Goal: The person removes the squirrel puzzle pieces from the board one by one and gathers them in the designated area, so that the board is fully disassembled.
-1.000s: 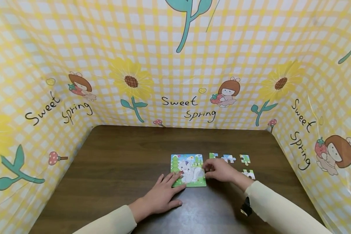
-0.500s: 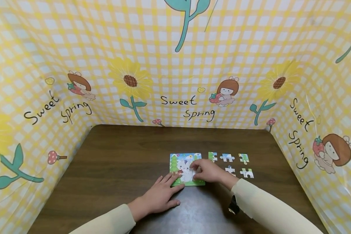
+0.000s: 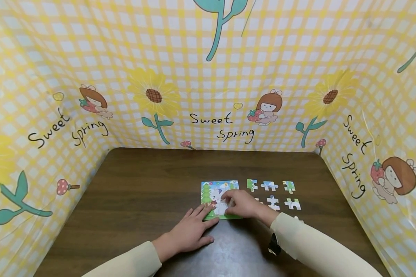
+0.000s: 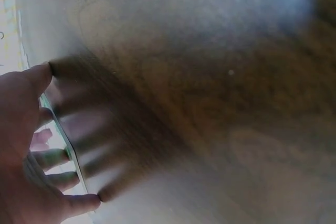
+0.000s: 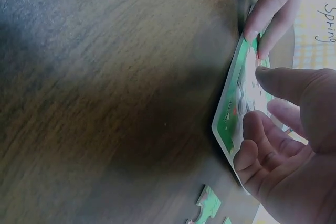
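Note:
A square picture puzzle point(image 3: 206, 189) of a white squirrel-like animal among green trees lies flat on the table. My left hand point(image 3: 188, 232) rests with spread fingers on its lower left corner; in the right wrist view two left fingers point(image 5: 269, 9) press its edge. Over the right half of the picture is my right hand point(image 3: 240, 202), fingers bent. In the right wrist view the right thumb point(image 5: 286, 83) touches the picture, with curled fingers point(image 5: 257, 129) beside it. I cannot tell whether a piece is pinched there. The right hand hides part of the animal.
Loose jigsaw pieces lie right of the puzzle, among them a green one point(image 3: 251, 185), a blue one point(image 3: 269, 186) and a white one point(image 3: 292, 204). The right forearm partly covers others. A yellow checked cloth point(image 3: 208, 88) walls the dark wooden table point(image 3: 152, 181).
My right hand has moved left from the puzzle's right edge onto the picture, uncovering more loose pieces. The left hand stays on the corner.

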Motion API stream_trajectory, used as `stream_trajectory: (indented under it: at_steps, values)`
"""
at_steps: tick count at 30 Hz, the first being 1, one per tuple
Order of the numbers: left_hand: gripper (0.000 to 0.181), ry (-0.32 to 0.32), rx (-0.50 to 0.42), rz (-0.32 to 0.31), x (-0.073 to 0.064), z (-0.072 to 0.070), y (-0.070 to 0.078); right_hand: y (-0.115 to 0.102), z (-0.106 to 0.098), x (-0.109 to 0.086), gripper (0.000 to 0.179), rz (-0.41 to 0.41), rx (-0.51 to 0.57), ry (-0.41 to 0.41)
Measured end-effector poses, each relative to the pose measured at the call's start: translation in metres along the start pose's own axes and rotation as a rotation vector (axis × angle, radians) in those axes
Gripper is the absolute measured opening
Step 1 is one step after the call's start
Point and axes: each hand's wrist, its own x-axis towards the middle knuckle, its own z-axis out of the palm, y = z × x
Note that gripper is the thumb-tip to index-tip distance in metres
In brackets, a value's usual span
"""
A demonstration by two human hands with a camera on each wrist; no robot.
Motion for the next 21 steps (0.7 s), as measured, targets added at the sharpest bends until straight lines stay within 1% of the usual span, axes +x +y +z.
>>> stream_trajectory:
  at_steps: [7,16,21]
  values:
    - [0.062,-0.014,-0.006,-0.004,-0.0012,-0.0055,0.0027,0.0,0.0027,0.001,0.039,0.032,0.004,-0.01]
    - [0.062,-0.031,-0.009,-0.012,-0.001,-0.0038,0.0021,0.0003,0.0043,0.0031,0.035,0.05,0.038,-0.019]
    - [0.062,-0.033,-0.009,-0.01,-0.0005,-0.0038,0.0018,-0.0014,0.006,0.0065,0.034,0.054,0.023,-0.014]
